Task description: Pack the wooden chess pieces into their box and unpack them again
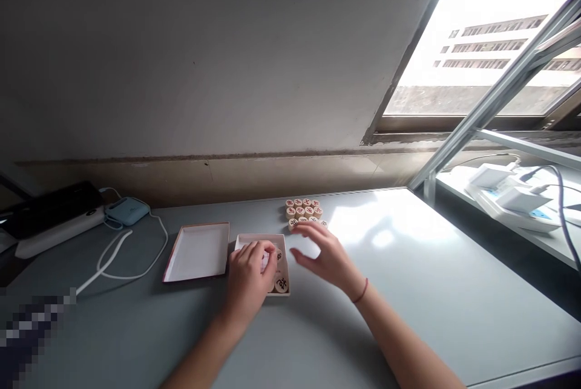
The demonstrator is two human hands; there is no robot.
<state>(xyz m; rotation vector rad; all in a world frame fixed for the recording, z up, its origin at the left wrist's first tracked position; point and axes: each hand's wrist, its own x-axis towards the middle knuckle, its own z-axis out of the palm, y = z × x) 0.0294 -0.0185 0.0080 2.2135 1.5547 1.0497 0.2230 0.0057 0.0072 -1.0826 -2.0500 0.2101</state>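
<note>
My left hand (251, 268) is over the shallow white box (287, 283), its fingers curled in towards the thumb. Whatever is between those fingertips is hidden. Inside the box, round wooden Chinese chess pieces (281, 284) with black characters show beside the hand, along with part of a printed paper. My right hand (327, 256) is to the right of the box, thumb and fingers apart, with nothing visible between them. Its fingertips are near the front row of a block of Chinese chess pieces (300, 211). Red characters mark the back rows and black ones the front row, which the hand partly covers.
Left of the box lies its lid (198, 251), inside up. A blue power bank (128, 211) with a white cable (140, 277) sits farther left, by a black device (54, 207). On the right are a metal frame (481, 104) and a shelf with white chargers (521, 198).
</note>
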